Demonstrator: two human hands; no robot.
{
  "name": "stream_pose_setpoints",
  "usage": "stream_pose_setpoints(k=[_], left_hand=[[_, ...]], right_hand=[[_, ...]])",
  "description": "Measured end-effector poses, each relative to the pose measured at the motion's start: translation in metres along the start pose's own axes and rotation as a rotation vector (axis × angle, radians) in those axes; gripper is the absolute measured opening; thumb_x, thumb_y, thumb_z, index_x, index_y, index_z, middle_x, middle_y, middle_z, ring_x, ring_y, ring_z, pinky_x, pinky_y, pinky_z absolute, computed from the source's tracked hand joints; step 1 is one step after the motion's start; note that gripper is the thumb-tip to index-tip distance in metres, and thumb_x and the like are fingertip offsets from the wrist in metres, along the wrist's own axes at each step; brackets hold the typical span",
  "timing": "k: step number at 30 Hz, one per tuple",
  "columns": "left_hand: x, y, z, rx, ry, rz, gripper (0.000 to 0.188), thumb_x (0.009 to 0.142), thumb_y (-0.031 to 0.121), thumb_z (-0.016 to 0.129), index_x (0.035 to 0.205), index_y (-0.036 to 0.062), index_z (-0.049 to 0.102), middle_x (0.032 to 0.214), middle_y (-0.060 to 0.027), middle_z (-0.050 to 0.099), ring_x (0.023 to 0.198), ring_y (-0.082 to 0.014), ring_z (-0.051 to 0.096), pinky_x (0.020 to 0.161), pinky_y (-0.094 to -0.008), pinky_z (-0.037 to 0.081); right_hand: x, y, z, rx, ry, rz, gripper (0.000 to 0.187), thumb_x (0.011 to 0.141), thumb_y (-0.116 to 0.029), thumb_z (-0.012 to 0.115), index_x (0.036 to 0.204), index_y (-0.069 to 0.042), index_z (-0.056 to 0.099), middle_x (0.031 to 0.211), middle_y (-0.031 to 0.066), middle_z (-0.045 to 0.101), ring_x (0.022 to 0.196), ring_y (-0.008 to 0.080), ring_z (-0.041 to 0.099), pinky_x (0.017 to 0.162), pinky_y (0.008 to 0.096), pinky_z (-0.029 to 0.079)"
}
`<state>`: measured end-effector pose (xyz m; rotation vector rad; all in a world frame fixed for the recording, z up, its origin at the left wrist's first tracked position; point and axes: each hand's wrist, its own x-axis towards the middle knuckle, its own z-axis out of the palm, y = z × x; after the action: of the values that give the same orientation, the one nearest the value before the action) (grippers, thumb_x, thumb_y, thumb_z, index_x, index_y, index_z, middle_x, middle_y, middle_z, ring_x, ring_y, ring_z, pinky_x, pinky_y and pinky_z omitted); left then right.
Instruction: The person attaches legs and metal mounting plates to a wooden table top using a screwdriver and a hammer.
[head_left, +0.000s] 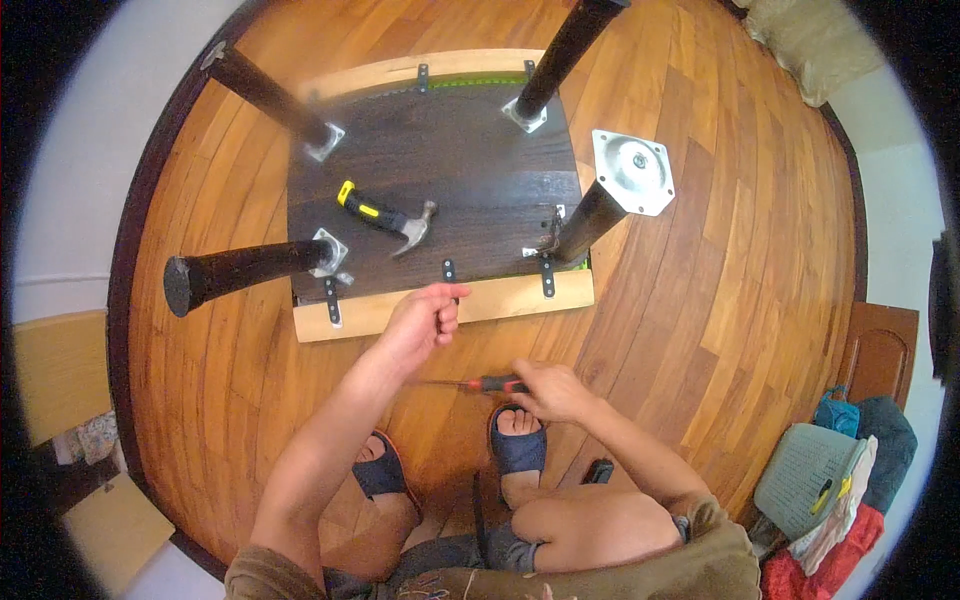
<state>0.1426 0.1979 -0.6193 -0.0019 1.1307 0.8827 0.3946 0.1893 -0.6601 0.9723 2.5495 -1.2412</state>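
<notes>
An upside-down dark wooden tabletop (470,160) lies on the floor ahead of me. Along its near edge runs a pale wood strip (520,298), joined by black metal brackets. My left hand (428,318) is closed in a pinch over this strip, just below the middle bracket (448,270); whatever its fingers may hold is too small to make out. My right hand (550,390) grips a screwdriver (495,384) by its red and black handle, its shaft pointing left under my left wrist. A claw hammer (385,217) with a black and yellow handle rests on the tabletop.
Dark round legs (250,266) rise from the tabletop's corners. The near-right leg (590,225) has a silver plate (635,172) on its upper end. A black object (598,471) lies by my right knee. At the right stands a grey basket (808,480) among cloths.
</notes>
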Motion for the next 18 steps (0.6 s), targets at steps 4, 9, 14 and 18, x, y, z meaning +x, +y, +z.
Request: stream_pose_setpoints(k=[4, 9, 14, 18], left_hand=[[0.002, 0.012, 0.021, 0.267, -0.018, 0.152, 0.021, 0.088, 0.01, 0.043, 0.101, 0.0024, 0.057, 0.058, 0.0083, 0.034, 0.049, -0.0031, 0.03, 0.043, -0.0205, 0.023], [0.021, -0.033, 0.002, 0.157, 0.032, -0.283, 0.029, 0.087, 0.034, 0.058, 0.084, 0.0057, 0.058, 0.053, 0.0092, 0.024, 0.044, -0.004, 0.023, 0.04, -0.0208, 0.017], [0.055, -0.077, -0.035, -0.265, 0.234, -0.313, 0.04, 0.082, 0.046, 0.064, 0.072, 0.0104, 0.047, 0.052, 0.0073, 0.022, 0.043, -0.0063, 0.021, 0.04, -0.0216, 0.017], [0.063, -0.092, -0.028, -0.455, 0.235, -0.14, 0.044, 0.079, 0.047, 0.067, 0.074, 0.0119, 0.042, 0.052, 0.0057, 0.021, 0.043, -0.0074, 0.021, 0.04, -0.0224, 0.018]], right_hand=[[-0.053, 0.023, -0.011, 0.134, 0.317, 0.22, 0.022, 0.072, -0.019, 0.063, 0.087, -0.005, 0.055, 0.069, 0.0141, 0.059, 0.066, 0.0322, 0.06, 0.059, 0.0396, 0.047], [-0.092, 0.083, -0.003, 0.306, 0.79, 0.568, 0.014, 0.069, -0.011, 0.065, 0.077, -0.005, 0.055, 0.062, 0.0042, 0.054, 0.056, 0.0172, 0.055, 0.052, 0.0295, 0.043], [-0.019, 0.026, -0.119, 0.879, 0.946, 0.363, 0.009, 0.074, -0.006, 0.058, 0.081, -0.002, 0.055, 0.072, -0.0012, 0.052, 0.053, 0.0047, 0.043, 0.046, 0.0203, 0.034], [0.021, 0.007, -0.174, 0.93, 0.881, 0.043, 0.02, 0.071, 0.0, 0.057, 0.09, -0.001, 0.054, 0.078, 0.0004, 0.053, 0.049, 0.0055, 0.04, 0.042, 0.022, 0.03]])
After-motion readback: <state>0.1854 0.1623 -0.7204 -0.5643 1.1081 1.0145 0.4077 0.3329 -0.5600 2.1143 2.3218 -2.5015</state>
